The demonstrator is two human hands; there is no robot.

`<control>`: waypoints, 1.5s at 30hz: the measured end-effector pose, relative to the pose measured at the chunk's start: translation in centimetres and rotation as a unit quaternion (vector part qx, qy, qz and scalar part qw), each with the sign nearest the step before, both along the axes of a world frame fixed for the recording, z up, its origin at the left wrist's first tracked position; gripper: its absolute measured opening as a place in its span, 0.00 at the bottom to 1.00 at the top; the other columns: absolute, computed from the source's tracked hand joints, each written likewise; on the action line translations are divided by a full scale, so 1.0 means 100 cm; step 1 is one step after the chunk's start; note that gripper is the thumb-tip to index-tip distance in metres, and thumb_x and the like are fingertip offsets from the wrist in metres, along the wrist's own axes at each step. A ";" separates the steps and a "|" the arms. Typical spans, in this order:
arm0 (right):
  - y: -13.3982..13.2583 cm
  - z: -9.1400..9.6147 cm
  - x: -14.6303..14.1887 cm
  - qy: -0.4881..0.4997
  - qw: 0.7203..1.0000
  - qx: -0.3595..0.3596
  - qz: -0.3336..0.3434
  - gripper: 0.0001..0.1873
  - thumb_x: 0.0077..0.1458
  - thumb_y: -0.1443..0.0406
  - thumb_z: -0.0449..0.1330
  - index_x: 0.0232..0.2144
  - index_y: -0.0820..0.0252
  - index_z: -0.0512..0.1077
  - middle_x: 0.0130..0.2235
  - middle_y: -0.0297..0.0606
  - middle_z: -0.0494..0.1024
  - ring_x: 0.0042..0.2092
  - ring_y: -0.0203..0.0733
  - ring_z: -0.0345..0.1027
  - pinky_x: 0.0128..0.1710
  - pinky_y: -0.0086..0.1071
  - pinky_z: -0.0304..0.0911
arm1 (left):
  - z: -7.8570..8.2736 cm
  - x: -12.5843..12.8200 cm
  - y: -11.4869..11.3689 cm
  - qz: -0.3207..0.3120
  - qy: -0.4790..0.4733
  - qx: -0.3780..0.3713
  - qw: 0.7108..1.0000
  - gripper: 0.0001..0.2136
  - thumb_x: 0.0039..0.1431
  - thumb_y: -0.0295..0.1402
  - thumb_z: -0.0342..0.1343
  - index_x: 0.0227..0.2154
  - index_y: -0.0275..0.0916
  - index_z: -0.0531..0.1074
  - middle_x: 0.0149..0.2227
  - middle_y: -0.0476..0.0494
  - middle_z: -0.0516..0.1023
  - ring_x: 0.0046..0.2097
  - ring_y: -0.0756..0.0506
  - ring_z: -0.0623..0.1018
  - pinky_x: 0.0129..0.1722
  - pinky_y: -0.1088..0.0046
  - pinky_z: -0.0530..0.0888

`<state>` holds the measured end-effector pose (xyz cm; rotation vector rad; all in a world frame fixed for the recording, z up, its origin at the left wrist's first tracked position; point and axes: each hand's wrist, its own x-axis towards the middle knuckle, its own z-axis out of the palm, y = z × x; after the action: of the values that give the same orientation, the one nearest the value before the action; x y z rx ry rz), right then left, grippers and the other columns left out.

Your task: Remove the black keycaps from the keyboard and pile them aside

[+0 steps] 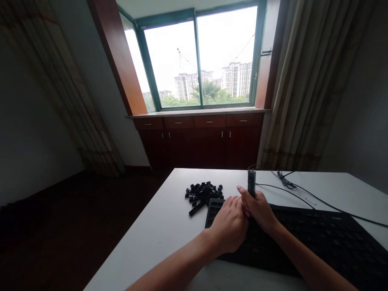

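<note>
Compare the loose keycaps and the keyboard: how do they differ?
The keycaps lie in a loose heap, while the keyboard is one flat slab. The heap is far smaller than the keyboard, which spreads wide to the right of it. Both are black and rest on the white table.

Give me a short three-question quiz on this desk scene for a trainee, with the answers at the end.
1. Which hand grips the dark cylindrical object, the left hand or the right hand?
2. True or false: the pile of loose black keycaps lies on the white table to the left of the black keyboard.
3. Fill in the blank: below the window stands a dark wooden ____ with drawers.

Key: 1. right hand; 2. true; 3. cabinet.
</note>
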<state>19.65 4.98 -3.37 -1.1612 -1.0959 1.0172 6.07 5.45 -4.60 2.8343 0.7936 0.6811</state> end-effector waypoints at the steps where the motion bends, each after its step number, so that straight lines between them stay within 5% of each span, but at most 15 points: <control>1: 0.001 -0.001 0.000 0.002 1.000 -0.001 -0.005 0.32 0.59 0.51 0.62 0.10 0.55 0.58 0.10 0.28 0.58 0.15 0.33 0.52 0.17 0.30 0.50 | -0.002 0.000 0.000 0.001 0.001 0.001 1.000 0.13 0.66 0.28 0.43 0.51 0.33 0.64 0.55 0.30 0.72 0.59 0.35 0.71 0.68 0.50 0.60; 13: 0.000 -0.009 -0.008 0.060 0.993 0.026 -0.099 0.29 0.54 0.50 0.66 0.12 0.55 0.60 0.12 0.27 0.58 0.15 0.32 0.50 0.15 0.30 0.47 | 0.000 -0.002 -0.001 -0.004 0.032 0.012 0.999 0.20 0.63 0.27 0.46 0.58 0.30 0.61 0.58 0.28 0.70 0.61 0.34 0.70 0.69 0.52 0.59; 21: 0.007 -0.003 -0.001 0.140 0.980 0.047 -0.135 0.28 0.59 0.53 0.60 0.14 0.53 0.53 0.15 0.24 0.53 0.16 0.30 0.44 0.14 0.29 0.46 | -0.002 0.001 -0.003 0.023 -0.010 -0.019 1.000 0.18 0.73 0.30 0.38 0.61 0.32 0.58 0.61 0.29 0.69 0.63 0.36 0.69 0.67 0.52 0.63; 30: 0.000 0.001 0.001 0.156 0.976 0.043 -0.145 0.27 0.57 0.56 0.64 0.14 0.54 0.55 0.15 0.24 0.55 0.17 0.30 0.48 0.15 0.29 0.49 | 0.008 -0.015 0.004 0.007 -0.043 -0.084 0.996 0.15 0.70 0.35 0.50 0.55 0.38 0.70 0.61 0.36 0.71 0.63 0.39 0.71 0.66 0.55 0.67; 40: -0.003 0.003 0.002 0.149 0.975 0.047 -0.159 0.27 0.57 0.57 0.64 0.15 0.55 0.55 0.16 0.25 0.55 0.18 0.30 0.49 0.16 0.29 0.47 | 0.015 -0.026 0.007 0.012 -0.076 -0.076 0.994 0.06 0.64 0.36 0.59 0.38 0.41 0.80 0.47 0.44 0.79 0.48 0.41 0.77 0.52 0.62 0.75; 45: -0.004 0.003 0.001 0.140 0.977 0.046 -0.156 0.26 0.58 0.58 0.63 0.15 0.55 0.56 0.16 0.25 0.56 0.17 0.30 0.50 0.16 0.29 0.48 | 0.021 -0.032 0.009 -0.019 -0.053 -0.072 0.996 0.08 0.66 0.33 0.56 0.42 0.42 0.80 0.42 0.43 0.80 0.44 0.42 0.78 0.48 0.65 0.76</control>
<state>19.70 4.53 -3.08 -1.0383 -0.7037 0.8444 2.86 6.39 -2.50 2.6530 0.7390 0.7310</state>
